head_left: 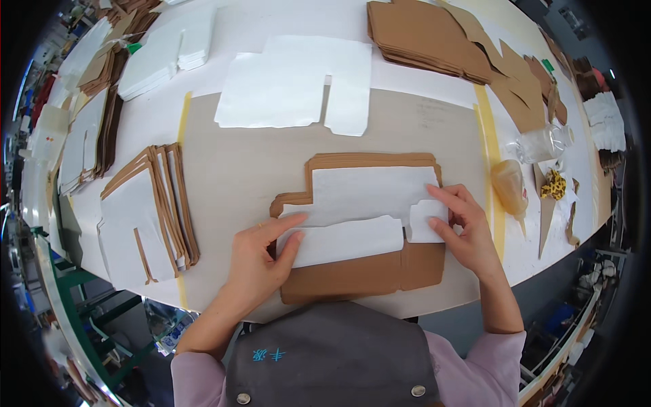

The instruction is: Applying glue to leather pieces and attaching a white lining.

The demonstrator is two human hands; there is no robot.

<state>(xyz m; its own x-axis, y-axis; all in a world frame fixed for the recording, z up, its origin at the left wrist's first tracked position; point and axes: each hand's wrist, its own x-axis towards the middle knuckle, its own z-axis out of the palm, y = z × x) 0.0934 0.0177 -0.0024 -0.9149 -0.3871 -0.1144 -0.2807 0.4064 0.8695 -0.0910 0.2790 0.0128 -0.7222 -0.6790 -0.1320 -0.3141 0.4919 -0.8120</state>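
Note:
In front of me a white paper-like sheet (373, 186) lies on a stack of brown cut pieces (346, 279) of similar notched outline. Its near edge is folded over as a long white flap (342, 241) and a small flap (427, 222) at the right, with a narrow gap between them. My left hand (261, 258) grips the left end, index finger on the sheet and thumb on the long flap. At the right end my right hand (464, 227) has its thumb on the small flap and index finger on the sheet above. The remaining fingers are partly hidden.
Another flat white sheet (291, 81) with a slot lies beyond the stack. White-faced brown pieces (139, 217) are piled at left, brown pieces (427, 41) at far right. A glue bottle (508, 186), clear jar (542, 144) and spotted scrunchie (553, 184) lie right, past yellow tape (489, 149).

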